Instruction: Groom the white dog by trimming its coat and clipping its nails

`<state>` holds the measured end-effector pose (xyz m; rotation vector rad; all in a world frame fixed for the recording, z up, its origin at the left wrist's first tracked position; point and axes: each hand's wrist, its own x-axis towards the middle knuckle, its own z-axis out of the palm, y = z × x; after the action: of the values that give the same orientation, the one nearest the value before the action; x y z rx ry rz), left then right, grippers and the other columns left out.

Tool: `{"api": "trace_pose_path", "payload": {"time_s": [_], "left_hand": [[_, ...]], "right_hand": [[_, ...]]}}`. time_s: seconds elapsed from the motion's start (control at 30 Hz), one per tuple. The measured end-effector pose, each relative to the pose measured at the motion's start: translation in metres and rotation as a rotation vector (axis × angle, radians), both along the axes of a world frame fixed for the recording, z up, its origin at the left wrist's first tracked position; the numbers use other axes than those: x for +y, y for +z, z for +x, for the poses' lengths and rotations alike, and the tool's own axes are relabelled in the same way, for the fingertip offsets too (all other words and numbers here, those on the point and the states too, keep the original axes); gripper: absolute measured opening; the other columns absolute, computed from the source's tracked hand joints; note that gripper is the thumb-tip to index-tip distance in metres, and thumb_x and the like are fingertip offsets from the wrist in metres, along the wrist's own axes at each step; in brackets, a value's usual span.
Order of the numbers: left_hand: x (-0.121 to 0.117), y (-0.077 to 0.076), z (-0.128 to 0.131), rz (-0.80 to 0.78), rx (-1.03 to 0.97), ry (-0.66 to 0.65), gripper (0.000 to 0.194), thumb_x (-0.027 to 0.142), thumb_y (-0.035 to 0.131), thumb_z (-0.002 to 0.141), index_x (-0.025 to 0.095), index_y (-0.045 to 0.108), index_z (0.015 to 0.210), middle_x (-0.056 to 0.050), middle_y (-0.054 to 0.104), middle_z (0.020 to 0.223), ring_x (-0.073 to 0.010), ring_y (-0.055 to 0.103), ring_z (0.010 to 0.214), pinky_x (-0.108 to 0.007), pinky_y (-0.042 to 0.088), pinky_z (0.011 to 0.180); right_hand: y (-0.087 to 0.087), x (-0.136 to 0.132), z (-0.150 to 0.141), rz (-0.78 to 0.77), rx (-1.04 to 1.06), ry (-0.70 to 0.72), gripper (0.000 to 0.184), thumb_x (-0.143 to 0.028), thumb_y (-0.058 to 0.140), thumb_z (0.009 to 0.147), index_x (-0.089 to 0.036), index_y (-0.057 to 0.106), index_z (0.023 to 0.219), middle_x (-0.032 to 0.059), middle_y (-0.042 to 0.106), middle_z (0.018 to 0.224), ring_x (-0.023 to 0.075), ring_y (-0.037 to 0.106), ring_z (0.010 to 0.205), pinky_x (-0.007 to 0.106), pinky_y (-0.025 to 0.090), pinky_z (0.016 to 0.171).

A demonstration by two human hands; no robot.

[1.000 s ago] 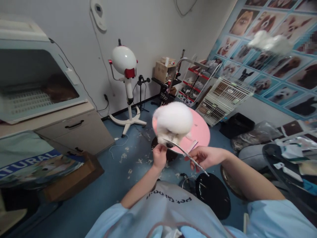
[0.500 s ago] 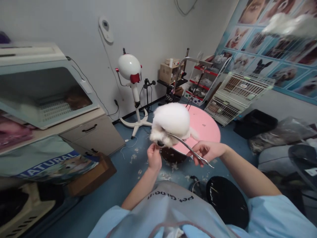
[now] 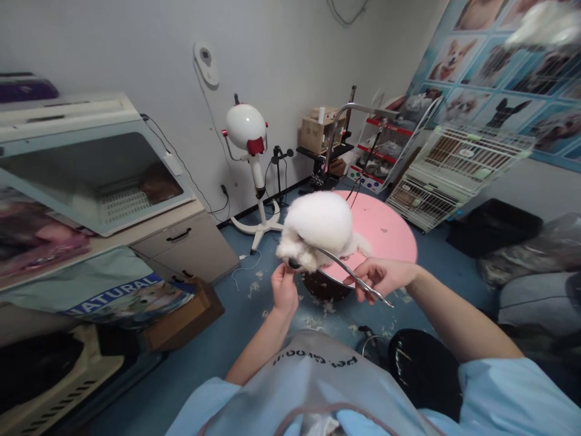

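By the right hand (image 3: 379,278), curved scissors (image 3: 339,261) are gripped between bent fingers, blades angled to the side of the muzzle of the white dog (image 3: 320,221), whose chin is pinched by the left hand (image 3: 284,290), thumb and fingertips together. The dog is supported just ahead of both hands on the pink table (image 3: 394,236). Farther out, leftward, a slatted floor (image 3: 120,203) and a dim brown shape (image 3: 160,181) are enclosed in a windowed cabinet (image 3: 68,138), while beyond the right hand bundles (image 3: 389,148) are held on a red-edged rack (image 3: 402,129).

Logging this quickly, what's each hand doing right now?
Left hand: closed, touching the white dog's muzzle from below.
Right hand: closed, holding scissors.
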<state>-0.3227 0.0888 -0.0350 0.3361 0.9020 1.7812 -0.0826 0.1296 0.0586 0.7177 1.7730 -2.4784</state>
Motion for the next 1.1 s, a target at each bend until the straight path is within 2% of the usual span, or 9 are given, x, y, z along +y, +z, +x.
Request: {"api": "trace_pose_path", "payload": {"time_s": [0.3,0.47,0.53,0.6,0.7,0.77,0.83,0.97,1.1], "left_hand": [[-0.002,-0.003,-0.002,-0.002,0.007,-0.009,0.044,0.046,0.084,0.050,0.011,0.064,0.067,-0.002,0.064,0.066,-0.0069,0.054,0.062,-0.017,0.043,0.064],[-0.007,-0.009,0.000,0.019,0.077,-0.033,0.043,0.049,0.080,0.057,0.011,0.065,0.070,-0.004,0.066,0.071,-0.0086,0.057,0.065,-0.018,0.046,0.066],[-0.011,-0.011,0.003,0.038,0.166,-0.073,0.040,0.048,0.076,0.063,0.011,0.067,0.075,-0.005,0.068,0.076,-0.0104,0.059,0.070,-0.019,0.047,0.069],[-0.015,-0.013,0.007,0.058,0.264,-0.122,0.036,0.046,0.073,0.068,0.012,0.069,0.080,-0.007,0.069,0.082,-0.0121,0.061,0.075,-0.020,0.048,0.074],[-0.016,-0.017,0.014,0.092,0.405,-0.182,0.032,0.042,0.073,0.068,0.012,0.069,0.080,-0.008,0.070,0.082,-0.0141,0.063,0.077,-0.023,0.050,0.076],[-0.015,-0.022,0.019,0.120,0.510,-0.209,0.030,0.041,0.071,0.068,0.011,0.068,0.072,-0.008,0.069,0.074,-0.0148,0.062,0.071,-0.024,0.050,0.073],[-0.011,-0.029,0.022,0.153,0.609,-0.232,0.029,0.040,0.069,0.068,0.012,0.067,0.064,-0.008,0.067,0.068,-0.0155,0.062,0.066,-0.026,0.050,0.071],[0.000,-0.045,0.028,0.244,0.668,-0.291,0.021,0.033,0.071,0.067,0.012,0.069,0.071,-0.009,0.069,0.076,-0.0184,0.064,0.074,-0.030,0.050,0.077],[0.017,-0.058,0.036,0.192,0.563,-0.396,0.015,0.022,0.076,0.060,0.013,0.066,0.068,-0.008,0.068,0.073,-0.0160,0.062,0.074,-0.027,0.049,0.079]], "right_hand": [[0.000,-0.010,-0.004,-0.002,-0.034,-0.005,0.066,-0.035,0.080,0.066,-0.010,0.055,0.122,0.0116,0.070,0.094,0.0132,0.069,0.073,0.021,0.055,0.068],[0.006,-0.044,-0.005,0.061,-0.021,-0.010,0.059,-0.041,0.077,0.068,-0.010,0.055,0.113,0.0115,0.068,0.092,0.0149,0.068,0.076,0.025,0.054,0.069],[0.008,-0.065,-0.008,0.310,-0.047,-0.098,0.044,-0.038,0.070,0.074,-0.012,0.055,0.107,0.0116,0.067,0.094,0.0165,0.067,0.081,0.028,0.054,0.073],[0.002,-0.085,-0.017,0.718,-0.161,-0.296,0.025,-0.030,0.060,0.082,-0.014,0.056,0.101,0.0112,0.066,0.095,0.0174,0.065,0.086,0.031,0.053,0.078],[-0.026,-0.099,-0.034,1.263,-0.446,-0.652,0.020,-0.021,0.048,0.084,-0.015,0.054,0.102,0.0130,0.065,0.094,0.0206,0.064,0.086,0.035,0.053,0.077],[-0.052,-0.096,-0.044,1.456,-0.595,-0.807,0.026,-0.017,0.045,0.082,-0.013,0.052,0.107,0.0148,0.065,0.096,0.0230,0.064,0.087,0.037,0.053,0.076],[-0.074,-0.090,-0.051,1.529,-0.696,-0.924,0.030,-0.013,0.041,0.081,-0.013,0.051,0.109,0.0151,0.066,0.096,0.0232,0.065,0.087,0.037,0.053,0.076],[-0.092,-0.088,-0.059,1.375,-0.739,-1.084,0.028,-0.016,0.046,0.079,-0.014,0.051,0.107,0.0152,0.065,0.098,0.0254,0.063,0.093,0.040,0.051,0.083],[-0.093,-0.116,-0.083,0.772,-0.416,-1.258,0.019,-0.024,0.054,0.077,-0.019,0.046,0.094,0.0097,0.065,0.092,0.0221,0.064,0.087,0.040,0.051,0.082]]}}
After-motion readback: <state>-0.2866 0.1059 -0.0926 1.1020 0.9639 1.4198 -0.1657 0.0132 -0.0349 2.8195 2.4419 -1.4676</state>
